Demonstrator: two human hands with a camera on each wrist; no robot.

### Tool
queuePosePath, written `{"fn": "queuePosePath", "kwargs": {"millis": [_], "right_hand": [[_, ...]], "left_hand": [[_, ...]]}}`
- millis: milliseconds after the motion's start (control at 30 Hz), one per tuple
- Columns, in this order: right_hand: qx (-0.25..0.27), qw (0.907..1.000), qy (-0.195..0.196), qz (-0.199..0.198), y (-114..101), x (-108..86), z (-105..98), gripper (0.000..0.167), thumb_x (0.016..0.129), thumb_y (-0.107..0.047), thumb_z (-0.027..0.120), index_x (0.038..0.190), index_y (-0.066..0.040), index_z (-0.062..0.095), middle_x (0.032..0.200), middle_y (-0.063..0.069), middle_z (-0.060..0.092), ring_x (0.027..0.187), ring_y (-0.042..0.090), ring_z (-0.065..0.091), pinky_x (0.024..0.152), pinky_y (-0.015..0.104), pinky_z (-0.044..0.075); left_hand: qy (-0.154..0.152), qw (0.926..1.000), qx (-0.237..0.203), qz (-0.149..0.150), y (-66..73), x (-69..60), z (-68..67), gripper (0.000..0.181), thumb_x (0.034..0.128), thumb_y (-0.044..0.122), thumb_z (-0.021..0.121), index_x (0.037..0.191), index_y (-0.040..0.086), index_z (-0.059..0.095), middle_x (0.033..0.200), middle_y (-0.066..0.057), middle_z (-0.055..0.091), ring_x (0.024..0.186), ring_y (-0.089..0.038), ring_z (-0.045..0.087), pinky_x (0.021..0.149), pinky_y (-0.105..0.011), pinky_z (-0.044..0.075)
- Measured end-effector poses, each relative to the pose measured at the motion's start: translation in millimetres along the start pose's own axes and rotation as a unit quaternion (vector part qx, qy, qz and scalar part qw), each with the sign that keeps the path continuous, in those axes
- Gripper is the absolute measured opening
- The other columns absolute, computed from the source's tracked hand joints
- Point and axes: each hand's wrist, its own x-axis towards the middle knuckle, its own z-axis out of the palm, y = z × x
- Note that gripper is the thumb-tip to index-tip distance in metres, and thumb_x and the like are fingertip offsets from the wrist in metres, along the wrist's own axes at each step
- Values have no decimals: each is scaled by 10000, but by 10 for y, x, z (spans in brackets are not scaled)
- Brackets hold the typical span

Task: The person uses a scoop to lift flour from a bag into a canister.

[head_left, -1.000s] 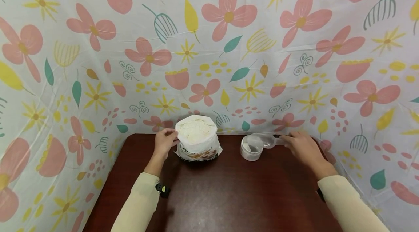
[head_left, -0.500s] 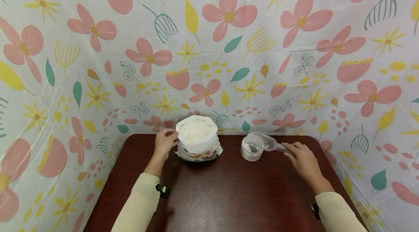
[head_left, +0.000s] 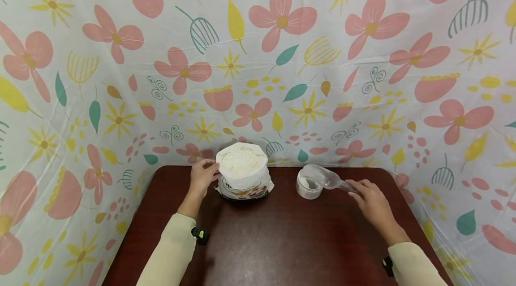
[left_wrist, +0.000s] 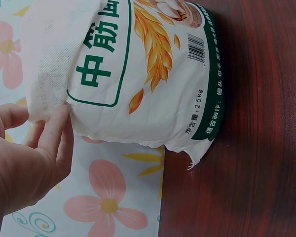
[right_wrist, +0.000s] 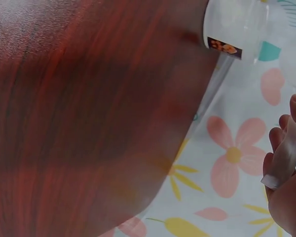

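Note:
A white flour bag (head_left: 242, 178) with its rim folded outward stands open near the table's back edge, filled with white powder. My left hand (head_left: 203, 178) pinches the bag's rim at its left side; in the left wrist view the fingers of my left hand (left_wrist: 34, 153) hold the folded edge of the printed bag (left_wrist: 153, 98). A clear scoop (head_left: 325, 176) is gripped by its handle in my right hand (head_left: 372, 201), its bowl over a small round jar (head_left: 309, 191) with white powder inside. In the right wrist view my right hand (right_wrist: 288, 168) curls round the handle beside the jar (right_wrist: 237, 29).
The dark red-brown table (head_left: 278, 241) reaches back to a white sheet (head_left: 258, 75) printed with flowers and leaves, which hangs behind and on both sides. The bag and the jar stand apart near the back edge.
My right hand has come lower and nearer, and the scoop's handle now slants down toward it, its bowl staying over the jar. My left hand and the bag look unmoved.

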Motion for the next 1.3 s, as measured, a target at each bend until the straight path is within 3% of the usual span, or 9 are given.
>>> {"fn": "queuePosePath", "kwargs": {"millis": [233, 467, 667, 867, 1000, 1300], "right_hand": [[129, 9999, -59, -10, -64, 128, -130, 412, 859, -38, 818, 1258, -90, 731, 980, 54, 652, 824, 207, 557, 627, 394, 479], [68, 9997, -170, -136, -131, 336, -267, 431, 863, -54, 817, 1280, -114, 721, 1019, 70, 658, 827, 227, 557, 639, 389, 463], [67, 9989, -262, -377, -207, 538, -365, 399, 879, -67, 807, 1267, -120, 731, 991, 52, 652, 807, 207, 547, 648, 378, 462], [77, 9970, -239, -730, -277, 775, -417, 382, 881, -49, 804, 1254, -96, 735, 1056, 69, 658, 865, 244, 599, 694, 442, 526], [76, 9945, -141, -1031, -337, 909, -446, 406, 851, -17, 821, 1243, -85, 739, 1024, 71, 665, 833, 223, 586, 671, 427, 517], [-16, 9887, -342, -1462, -530, 1248, -523, 413, 869, -24, 805, 1265, -119, 738, 961, 58, 650, 830, 242, 572, 662, 384, 490]], "left_hand": [[-22, 10000, 4, -56, 1, -1, -9, 289, 1007, 78, 647, 1238, -95, 627, 1142, -236, 596, 896, -205, 713, 938, -442, 638], [-5, 10000, -30, -69, 4, -8, -6, 282, 1004, 69, 643, 1233, -95, 631, 1139, -236, 598, 888, -203, 709, 928, -428, 643], [7, 10000, -69, -16, -11, -4, 1, 271, 998, 66, 647, 1213, -99, 636, 1132, -236, 606, 888, -199, 709, 914, -423, 648], [-1, 9999, -115, 9, -18, 1, -8, 265, 1002, 68, 646, 1208, -99, 638, 1135, -229, 602, 881, -187, 707, 915, -428, 648], [-2, 9999, -145, -2, -15, -5, -4, 261, 1001, 65, 645, 1202, -101, 637, 1135, -229, 602, 874, -177, 706, 909, -424, 651], [-1, 9999, -136, -2, -9, -3, -2, 262, 1001, 64, 645, 1202, -103, 634, 1140, -230, 592, 899, -192, 707, 922, -432, 646]]}}
